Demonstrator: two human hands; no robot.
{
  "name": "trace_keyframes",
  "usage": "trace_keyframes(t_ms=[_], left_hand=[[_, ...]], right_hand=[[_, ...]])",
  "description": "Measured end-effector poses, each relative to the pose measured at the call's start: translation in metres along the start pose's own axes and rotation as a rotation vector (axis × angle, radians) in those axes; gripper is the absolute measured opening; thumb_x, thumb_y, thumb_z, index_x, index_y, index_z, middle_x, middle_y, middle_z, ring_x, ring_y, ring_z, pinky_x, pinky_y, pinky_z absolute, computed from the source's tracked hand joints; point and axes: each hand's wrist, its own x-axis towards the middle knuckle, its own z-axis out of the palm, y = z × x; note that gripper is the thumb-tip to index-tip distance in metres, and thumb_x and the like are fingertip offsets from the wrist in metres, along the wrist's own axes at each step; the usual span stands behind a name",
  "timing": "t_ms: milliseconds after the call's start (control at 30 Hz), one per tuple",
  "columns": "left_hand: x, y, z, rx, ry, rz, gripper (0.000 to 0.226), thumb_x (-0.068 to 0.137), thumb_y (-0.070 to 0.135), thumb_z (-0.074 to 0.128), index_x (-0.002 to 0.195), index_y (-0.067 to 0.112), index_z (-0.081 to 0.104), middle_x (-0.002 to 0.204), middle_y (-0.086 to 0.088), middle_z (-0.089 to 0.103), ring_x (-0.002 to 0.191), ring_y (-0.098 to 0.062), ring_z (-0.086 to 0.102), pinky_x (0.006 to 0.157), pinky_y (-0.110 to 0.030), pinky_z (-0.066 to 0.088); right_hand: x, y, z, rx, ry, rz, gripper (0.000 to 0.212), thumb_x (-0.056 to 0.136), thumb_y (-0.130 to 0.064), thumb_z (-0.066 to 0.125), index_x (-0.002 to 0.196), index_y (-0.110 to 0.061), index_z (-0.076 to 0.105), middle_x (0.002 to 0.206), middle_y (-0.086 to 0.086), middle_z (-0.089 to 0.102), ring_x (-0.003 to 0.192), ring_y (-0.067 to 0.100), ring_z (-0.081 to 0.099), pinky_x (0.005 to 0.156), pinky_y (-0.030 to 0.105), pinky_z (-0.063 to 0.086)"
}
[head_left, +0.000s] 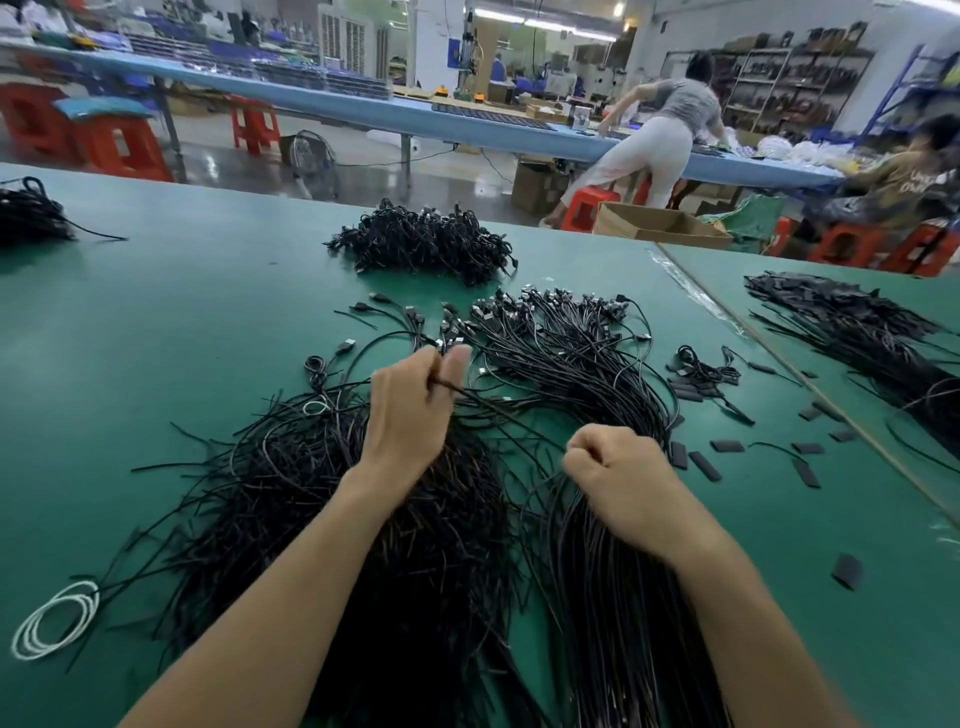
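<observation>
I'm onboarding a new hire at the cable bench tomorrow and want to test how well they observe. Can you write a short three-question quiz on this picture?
1. True or false: the left hand pinches a thin black cable strand above the loose heap of black cables.
2. What lies coiled near the left front edge of the green table mat? A) a red tape roll B) a thin white wire coil C) a metal clip
3. Fill in: the small flat black sleeve pieces lie scattered to the ____ of the right hand.

Key: 1 true; 2 B; 3 right.
</observation>
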Motion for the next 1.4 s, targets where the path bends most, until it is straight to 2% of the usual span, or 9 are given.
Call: trace_keyframes(t_ms=[133, 333, 433, 500, 667, 800, 900, 1133, 1400], left_hand=[[-0.012, 0.029, -0.007, 0.085, 0.106, 0.354, 0.045, 0.086, 0.026, 0.075, 0.061, 0.023, 0.038, 0.055, 0.017, 0.032, 0.045, 0.003, 0.025, 0.042, -0.012, 0.028], [-0.024, 0.065, -0.014, 0.227, 0.054, 0.494, 0.045, 0.092, 0.043, 0.063, 0.058, 0.017, 0.049, 0.050, 0.012, 0.043, 0.040, -0.014, 0.040, 0.037, -0.022, 0.032], [-0.024, 0.062, -0.013, 0.529, -0.187, 0.380, 0.045, 0.101, 0.049, 0.035, 0.065, 0.023, 0.040, 0.055, 0.012, 0.041, 0.048, -0.017, 0.053, 0.045, -0.027, 0.038], [-0.025, 0.047, -0.007, 0.678, -0.315, 0.272, 0.034, 0.103, 0.044, 0.031, 0.077, 0.024, 0.037, 0.071, 0.008, 0.055, 0.066, -0.023, 0.062, 0.055, -0.033, 0.037], [-0.030, 0.030, -0.004, 0.562, -0.422, 0.201, 0.012, 0.091, 0.020, 0.048, 0.094, 0.024, 0.037, 0.082, 0.005, 0.055, 0.080, -0.028, 0.063, 0.063, -0.035, 0.035], [-0.021, 0.026, -0.015, 0.321, -0.412, 0.137, 0.020, 0.094, 0.042, 0.052, 0.083, 0.026, 0.048, 0.077, 0.014, 0.053, 0.067, -0.005, 0.054, 0.058, -0.024, 0.041], [-0.013, 0.024, -0.025, 0.131, -0.250, 0.068, 0.026, 0.090, 0.038, 0.066, 0.074, 0.020, 0.056, 0.064, 0.014, 0.051, 0.056, 0.001, 0.048, 0.054, -0.013, 0.039], [-0.017, 0.039, -0.014, 0.282, 0.044, 0.517, 0.020, 0.091, 0.025, 0.064, 0.081, 0.008, 0.064, 0.074, 0.005, 0.051, 0.069, -0.002, 0.032, 0.073, -0.012, 0.028], [-0.001, 0.057, -0.035, 0.261, 0.177, 0.525, 0.026, 0.090, 0.031, 0.065, 0.076, 0.009, 0.070, 0.066, 0.013, 0.048, 0.051, 0.004, 0.033, 0.046, -0.013, 0.026]], right_hand=[[0.016, 0.024, 0.009, -0.255, 0.195, 0.047, 0.026, 0.105, -0.029, 0.039, 0.086, -0.017, 0.052, 0.084, 0.001, 0.052, 0.069, 0.011, 0.050, 0.059, 0.029, 0.039], [0.019, 0.029, 0.014, -0.414, 0.277, 0.171, 0.018, 0.104, -0.022, 0.043, 0.108, -0.011, 0.056, 0.107, 0.008, 0.053, 0.081, 0.018, 0.052, 0.069, 0.030, 0.042], [0.014, 0.018, 0.017, -0.338, 0.096, -0.021, 0.062, 0.093, -0.021, 0.059, 0.150, -0.023, 0.035, 0.141, -0.001, 0.043, 0.130, 0.018, 0.038, 0.109, 0.033, 0.033], [0.007, -0.003, 0.022, -0.110, 0.013, -0.215, 0.082, 0.083, -0.026, 0.063, 0.153, -0.037, 0.021, 0.142, -0.013, 0.040, 0.135, 0.004, 0.027, 0.117, 0.030, 0.022], [0.007, -0.020, 0.041, 0.002, 0.001, -0.214, 0.053, 0.100, -0.040, 0.050, 0.149, -0.035, 0.032, 0.125, -0.018, 0.043, 0.121, 0.004, 0.042, 0.104, 0.027, 0.037], [0.011, -0.013, 0.039, -0.082, 0.226, -0.223, 0.026, 0.105, -0.027, 0.046, 0.117, -0.018, 0.066, 0.097, -0.006, 0.054, 0.097, 0.015, 0.052, 0.083, 0.025, 0.045], [0.012, -0.001, 0.030, -0.054, 0.447, -0.190, 0.026, 0.103, -0.027, 0.049, 0.101, -0.015, 0.072, 0.082, -0.009, 0.051, 0.082, 0.014, 0.052, 0.070, 0.021, 0.039], [0.017, 0.004, 0.026, -0.095, 0.499, -0.075, 0.034, 0.106, -0.029, 0.039, 0.098, -0.015, 0.069, 0.082, -0.012, 0.047, 0.082, 0.011, 0.047, 0.067, 0.017, 0.032], [0.021, 0.025, -0.002, -0.035, 0.640, 0.040, 0.032, 0.106, -0.023, 0.041, 0.103, -0.012, 0.071, 0.092, -0.003, 0.062, 0.084, 0.009, 0.051, 0.071, 0.016, 0.033]])
